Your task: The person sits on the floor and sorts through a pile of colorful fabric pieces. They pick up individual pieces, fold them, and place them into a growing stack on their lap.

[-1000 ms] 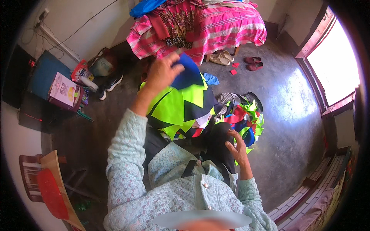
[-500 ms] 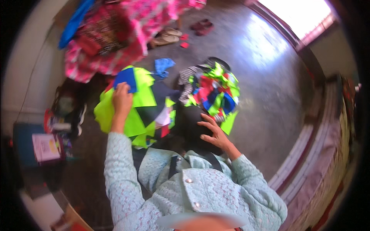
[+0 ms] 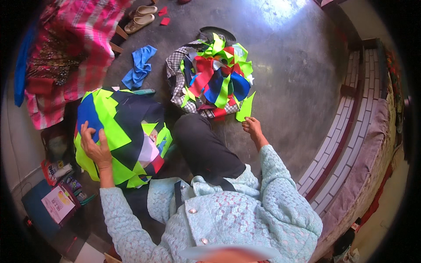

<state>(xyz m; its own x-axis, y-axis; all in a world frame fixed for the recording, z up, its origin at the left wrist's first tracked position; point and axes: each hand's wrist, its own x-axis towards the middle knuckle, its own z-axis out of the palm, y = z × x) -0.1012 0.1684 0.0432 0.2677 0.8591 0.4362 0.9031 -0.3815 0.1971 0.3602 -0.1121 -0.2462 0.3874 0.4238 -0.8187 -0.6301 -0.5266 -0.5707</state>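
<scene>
My left hand (image 3: 97, 150) lies with fingers spread on a large rounded bundle of fabric pieces (image 3: 136, 109), in neon yellow-green, black, blue, white and red. Its fingertips touch the blue piece (image 3: 89, 118) on the left side. At the right, my right hand (image 3: 254, 128) pinches the lower end of a neon yellow-green fabric scrap (image 3: 246, 108). That scrap stands at the edge of a heap of mixed fabric scraps (image 3: 215, 83), which sits in a black-and-white checked cloth holder (image 3: 174, 87). My dark-trousered knee (image 3: 204, 144) is between bundle and heap.
A crumpled blue cloth (image 3: 139, 65) lies on the dark floor beyond the bundle. Farther off are beige shoes (image 3: 140, 22), red scraps (image 3: 165, 21) and a pink checked cloth (image 3: 87, 30). A white-brick-patterned ledge (image 3: 340, 136) runs along the right; bags (image 3: 57, 171) stand left.
My right hand has moved right, off my knee, and now pinches the yellow-green scrap. My left hand has spread its fingers on the bundle. The whole view has shifted.
</scene>
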